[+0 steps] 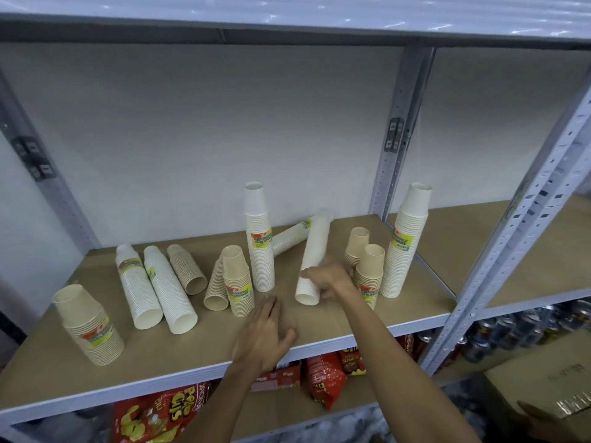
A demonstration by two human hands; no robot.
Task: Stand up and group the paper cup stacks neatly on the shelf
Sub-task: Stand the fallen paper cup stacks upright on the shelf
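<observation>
Paper cup stacks are spread over the brown shelf board (319, 327). My right hand (326, 279) grips a tilted white stack (315, 251) near its lower end. My left hand (265, 334) hovers open over the board's front edge, holding nothing. Upright are a tall white stack (259, 238), a brown stack (238, 282), two brown stacks (367, 270) and a tall white stack (404, 244) at the right. Two white stacks (153, 289) and two brown ones (188, 270) lie on their sides at the left. Another white stack (289, 239) lies behind. A brown stack (89, 324) leans at far left.
Grey metal uprights (395, 132) frame the shelf, with another bay to the right. Red snack bags (326, 375) and cans (499, 334) fill the shelf below. A cardboard box (540, 388) sits at lower right. A shelf (287, 24) hangs close overhead.
</observation>
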